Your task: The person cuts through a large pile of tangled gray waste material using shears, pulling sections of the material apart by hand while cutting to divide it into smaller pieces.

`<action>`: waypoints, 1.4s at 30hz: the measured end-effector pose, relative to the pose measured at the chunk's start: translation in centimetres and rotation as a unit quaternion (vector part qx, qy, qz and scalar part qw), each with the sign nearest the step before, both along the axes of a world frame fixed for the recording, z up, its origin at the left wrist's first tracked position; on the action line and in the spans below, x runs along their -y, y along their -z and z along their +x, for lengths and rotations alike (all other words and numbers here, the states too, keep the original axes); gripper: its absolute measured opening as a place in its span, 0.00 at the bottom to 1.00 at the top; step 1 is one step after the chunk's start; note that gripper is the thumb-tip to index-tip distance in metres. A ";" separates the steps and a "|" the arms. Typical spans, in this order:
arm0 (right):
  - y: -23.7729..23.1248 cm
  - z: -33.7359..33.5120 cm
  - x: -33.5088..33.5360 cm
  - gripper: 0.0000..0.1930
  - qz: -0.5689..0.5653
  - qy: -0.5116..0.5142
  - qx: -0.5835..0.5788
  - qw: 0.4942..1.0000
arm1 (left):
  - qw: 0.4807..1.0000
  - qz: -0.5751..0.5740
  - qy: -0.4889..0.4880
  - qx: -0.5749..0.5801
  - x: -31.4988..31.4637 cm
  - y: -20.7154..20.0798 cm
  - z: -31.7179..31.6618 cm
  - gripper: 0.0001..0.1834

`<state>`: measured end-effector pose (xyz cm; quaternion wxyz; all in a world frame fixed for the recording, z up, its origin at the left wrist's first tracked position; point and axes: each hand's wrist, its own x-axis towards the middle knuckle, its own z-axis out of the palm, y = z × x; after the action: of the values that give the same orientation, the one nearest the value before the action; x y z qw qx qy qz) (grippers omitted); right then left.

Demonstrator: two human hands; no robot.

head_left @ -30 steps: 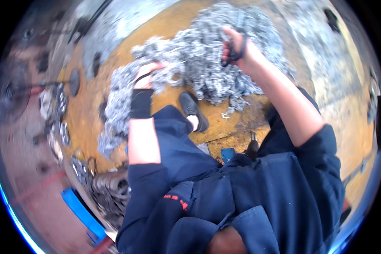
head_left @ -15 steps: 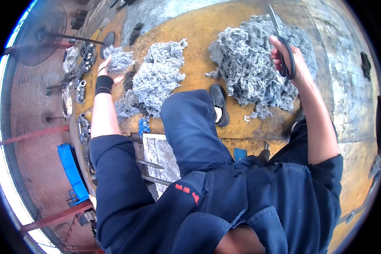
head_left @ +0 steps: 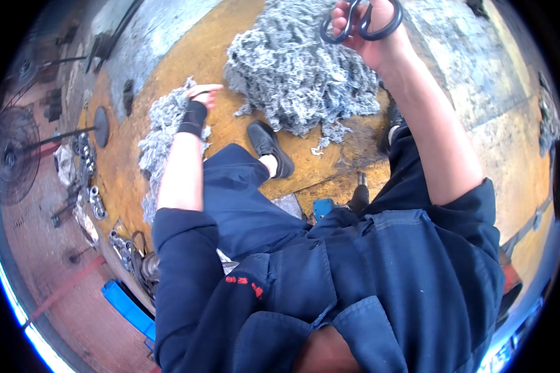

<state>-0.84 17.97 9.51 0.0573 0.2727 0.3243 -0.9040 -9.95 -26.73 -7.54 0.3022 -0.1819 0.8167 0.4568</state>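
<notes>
My right hand (head_left: 382, 53) grips a pair of black-handled scissors (head_left: 389, 30) at the top of the view; the blades run out of sight past the upper edge. A large heap of grey, shaggy fibre waste (head_left: 298, 71) lies on the floor below and left of that hand. My left hand (head_left: 204, 94), with a black band (head_left: 193, 118) round its wrist, has its fingers stretched toward the heap and nothing visible in them. Beneath it, partly covered by the hand and forearm, is a smaller pile of the same grey fibre (head_left: 162, 124).
My black shoe (head_left: 269, 146) rests close to the large heap. Metal parts (head_left: 94, 202) line the left side near a round disc on a rod (head_left: 102, 127) and a caged fan (head_left: 12, 155). A blue object (head_left: 129, 308) sits lower left. The floor is worn yellow.
My left hand has come away from the loose grey tuft at the far left and moved right, over the smaller pile. My right hand keeps the scissors. The whole view has shifted.
</notes>
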 end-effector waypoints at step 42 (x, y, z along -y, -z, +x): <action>1.4 1.6 -3.7 0.11 -0.037 0.029 0.010 0.999 | 0.980 0.109 -0.031 -0.163 -20.8 11.1 8.1 0.27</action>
<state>0.77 21.62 8.14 0.0447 0.2889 0.2825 -0.9136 -1.89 -5.92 -18.68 0.1690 -0.0965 0.7942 0.5757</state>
